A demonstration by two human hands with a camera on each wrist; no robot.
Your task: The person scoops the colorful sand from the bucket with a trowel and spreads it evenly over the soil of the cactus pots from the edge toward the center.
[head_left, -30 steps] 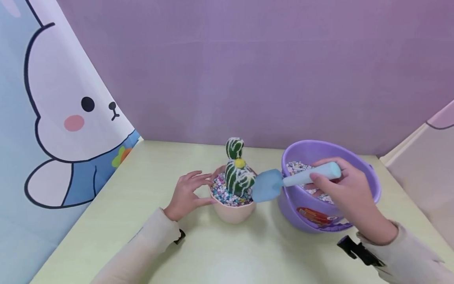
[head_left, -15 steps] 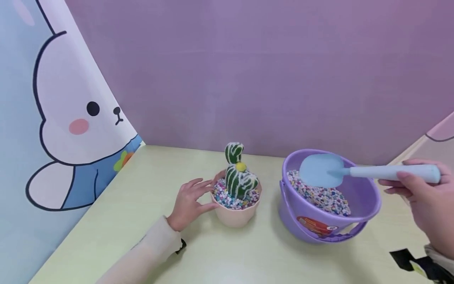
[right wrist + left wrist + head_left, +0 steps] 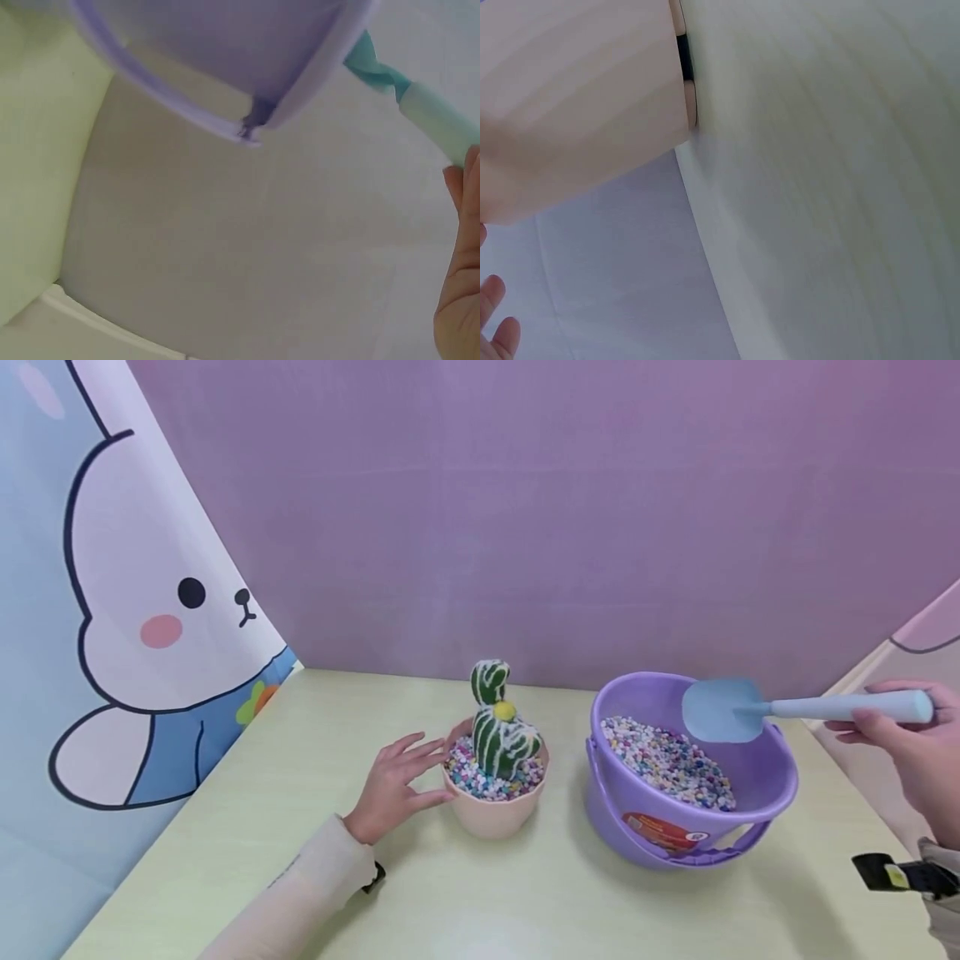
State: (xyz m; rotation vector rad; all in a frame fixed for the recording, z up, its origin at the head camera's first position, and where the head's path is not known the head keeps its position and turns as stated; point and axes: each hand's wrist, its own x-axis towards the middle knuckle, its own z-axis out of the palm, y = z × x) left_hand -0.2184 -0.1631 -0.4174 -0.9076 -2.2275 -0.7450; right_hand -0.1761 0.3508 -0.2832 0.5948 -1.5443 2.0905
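My left hand (image 3: 401, 785) touches the left side of a pale pink flowerpot (image 3: 491, 820), its fingers and thumb extended and spread along the rim. A green toy cactus (image 3: 495, 750) with white streaks and a yellow ball stands in the pot, among colourful pebbles. My right hand (image 3: 918, 747) grips the handle of a light blue toy shovel (image 3: 722, 710). The shovel's blade is over the right part of a purple bucket (image 3: 643, 693) that holds more such pebbles (image 3: 667, 764). In the right wrist view the shovel handle (image 3: 442, 120) runs into my fingers beyond the bucket.
The bucket's carrying handle (image 3: 705, 860) hangs down at its front. Pot and bucket stand apart on a pale yellow-green table (image 3: 480, 902). Behind rises a plain purple backdrop (image 3: 465, 527), with a rabbit-print cloth (image 3: 135, 568) at the left.
My right hand has drawn the shovel from beside the flowerpot to the right, bringing the blade over the bucket. My left hand has stayed at the flowerpot.
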